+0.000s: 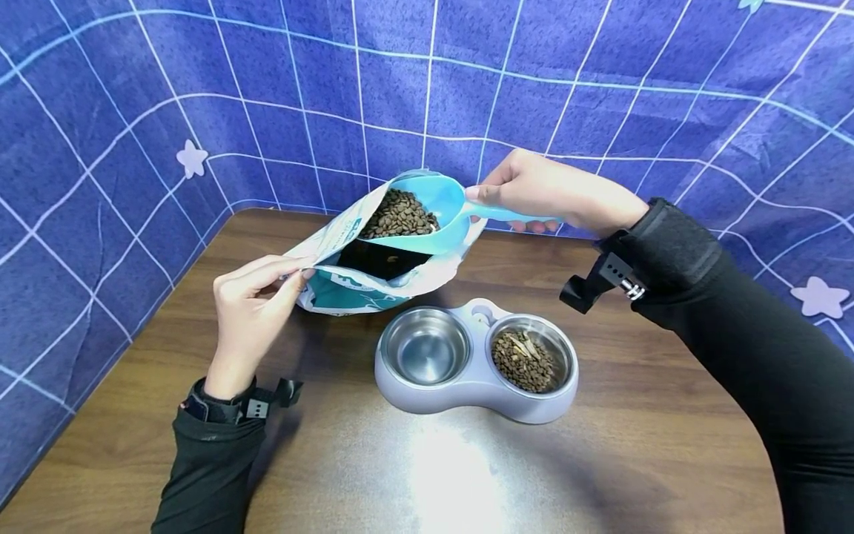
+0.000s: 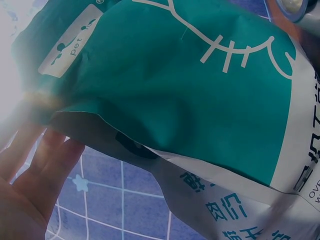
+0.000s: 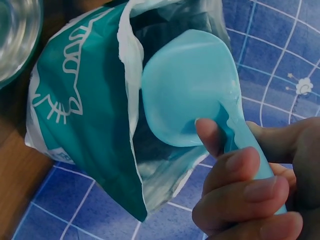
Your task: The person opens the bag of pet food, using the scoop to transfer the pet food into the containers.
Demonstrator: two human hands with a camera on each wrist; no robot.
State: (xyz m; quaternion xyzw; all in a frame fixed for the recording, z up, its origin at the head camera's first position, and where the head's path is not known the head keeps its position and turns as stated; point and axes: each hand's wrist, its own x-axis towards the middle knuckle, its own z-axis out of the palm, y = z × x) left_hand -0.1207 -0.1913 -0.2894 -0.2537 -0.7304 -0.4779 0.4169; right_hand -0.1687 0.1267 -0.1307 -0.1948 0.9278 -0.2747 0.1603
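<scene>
left hand [image 1: 250, 313] pinches the near left rim of the food bag [image 1: 353, 294], whose mouth gapes wide; right hand [image 1: 550, 189] grips the handle of a blue scoop [image 1: 445, 194]. toward the middle of the table [image 1: 320, 452], nearer than the bag, sits a double-bowl stand [image 1: 477, 382], brown kibble [image 1: 522, 365] in its right bowl. beyond, near the table's far edge, the bag's mouth surrounds the scoop, loaded with similar pellets [image 1: 402, 215]. i take this for the scooping step; the next move seems to call for lifting the scoop level, clear of the rim. patterned cloth [image 1: 320, 74] hangs behind.
</scene>
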